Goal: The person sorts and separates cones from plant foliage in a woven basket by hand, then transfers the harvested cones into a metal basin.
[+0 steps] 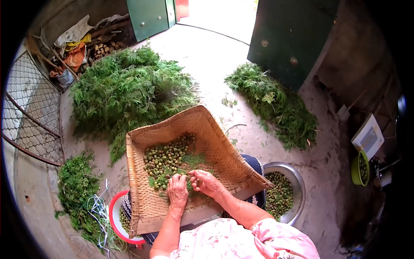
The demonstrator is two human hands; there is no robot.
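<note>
A woven basket [202, 129] with raised sides rests across my lap, tilted. In it lies a heap of small round green-brown cones or fruits [166, 157], with feathery green sprigs [194, 160] beside them. My left hand [177, 192] is at the near edge of the heap, its fingers curled down onto green leafy bits. Close to its right, my right hand [208, 184] is closed in a pinch, thumb and forefinger together. Whatever is between those fingertips is too small to name.
Cut evergreen branches [129, 86] are piled ahead on the left, with more [276, 103] by the green door [293, 39]. A metal basin [297, 183] of cones stands at my right, a red-rimmed basin [115, 216] at my left. Wire mesh [32, 95] lines the left side.
</note>
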